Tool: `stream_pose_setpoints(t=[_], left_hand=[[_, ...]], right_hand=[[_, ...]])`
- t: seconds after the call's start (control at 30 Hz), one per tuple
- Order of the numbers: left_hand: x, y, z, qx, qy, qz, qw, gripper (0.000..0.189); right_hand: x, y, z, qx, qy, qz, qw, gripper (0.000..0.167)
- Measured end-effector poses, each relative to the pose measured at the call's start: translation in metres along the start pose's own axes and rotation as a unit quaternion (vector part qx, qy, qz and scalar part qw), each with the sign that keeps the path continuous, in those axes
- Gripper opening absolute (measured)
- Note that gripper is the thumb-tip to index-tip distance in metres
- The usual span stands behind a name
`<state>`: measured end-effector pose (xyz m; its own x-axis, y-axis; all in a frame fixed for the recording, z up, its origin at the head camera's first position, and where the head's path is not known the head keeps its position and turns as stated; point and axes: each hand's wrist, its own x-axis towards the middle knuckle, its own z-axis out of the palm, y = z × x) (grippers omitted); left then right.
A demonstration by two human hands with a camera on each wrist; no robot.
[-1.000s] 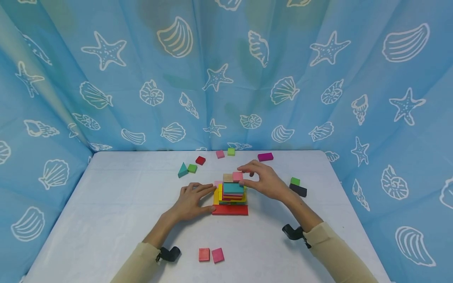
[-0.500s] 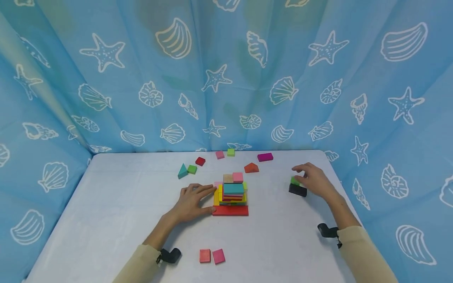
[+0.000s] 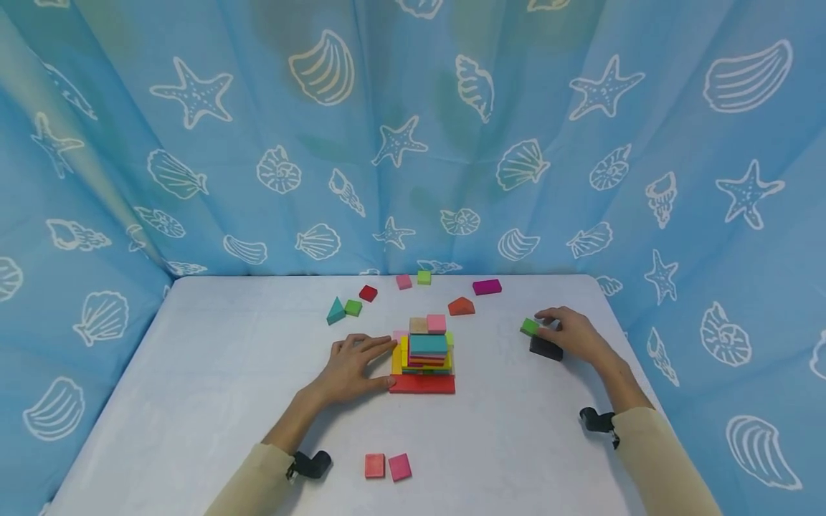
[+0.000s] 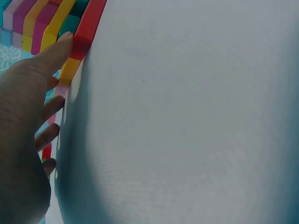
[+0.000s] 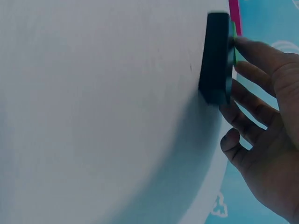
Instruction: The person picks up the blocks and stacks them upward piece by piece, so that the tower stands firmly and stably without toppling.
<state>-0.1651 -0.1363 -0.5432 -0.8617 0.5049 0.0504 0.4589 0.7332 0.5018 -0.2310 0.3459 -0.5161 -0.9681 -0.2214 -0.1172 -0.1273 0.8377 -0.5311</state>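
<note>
In the head view, a layered stack of coloured blocks [image 3: 428,346] stands mid-table, with a long red block [image 3: 422,385] along its near side. My left hand [image 3: 348,369] rests against the stack's left side. Its thumb touches the end of the red block in the left wrist view, the other fingers spread along the edge. Out to the right, my right hand [image 3: 573,333] pinches a small green block [image 3: 530,327] between thumb and index finger. Just nearer lies a black block [image 3: 546,348]. In the right wrist view, the black block [image 5: 216,58] hides most of the green one.
Behind the stack lie an orange-red block [image 3: 461,307], a magenta block [image 3: 487,287], a pink block [image 3: 403,282], a light green block [image 3: 424,277], a red block [image 3: 368,293], a green block [image 3: 353,308] and a teal triangle [image 3: 335,311]. Two reddish blocks, one coral [image 3: 375,466], lie in front.
My right hand has left the pink block on the stack and moved right to the green block, which has shifted slightly left beside the black one. My left hand has stayed at the stack.
</note>
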Motion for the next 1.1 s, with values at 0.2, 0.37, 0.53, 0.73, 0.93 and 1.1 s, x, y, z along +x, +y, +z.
stream_pose_setpoints(t=[0.2, 0.37, 0.53, 0.73, 0.93, 1.1], left_hand=[[-0.001, 0.001, 0.0, 0.003, 0.005, 0.0, 1.0, 0.078], [0.0, 0.002, 0.001, 0.005, -0.005, -0.005, 1.0, 0.079], [0.0, 0.003, 0.0, 0.006, -0.006, -0.006, 0.9999, 0.079], [-0.001, 0.0, -0.003, 0.009, 0.001, -0.009, 0.9999, 0.079], [-0.002, -0.001, -0.001, 0.008, 0.002, -0.006, 0.9999, 0.078], [0.0, 0.001, -0.002, 0.013, -0.009, -0.002, 0.9999, 0.079]], right_hand=[[0.011, -0.023, 0.011, -0.025, -0.012, -0.01, 0.9996, 0.042], [0.016, -0.051, 0.017, -0.042, 0.005, -0.035, 0.9985, 0.041], [0.011, -0.113, 0.011, 0.008, 0.039, -0.108, 0.9934, 0.042], [0.002, -0.198, 0.008, 0.062, 0.052, -0.206, 0.9753, 0.043], [0.003, -0.237, 0.028, -0.017, 0.041, -0.267, 0.9626, 0.045], [0.005, -0.244, 0.037, -0.071, 0.047, -0.281, 0.956, 0.045]])
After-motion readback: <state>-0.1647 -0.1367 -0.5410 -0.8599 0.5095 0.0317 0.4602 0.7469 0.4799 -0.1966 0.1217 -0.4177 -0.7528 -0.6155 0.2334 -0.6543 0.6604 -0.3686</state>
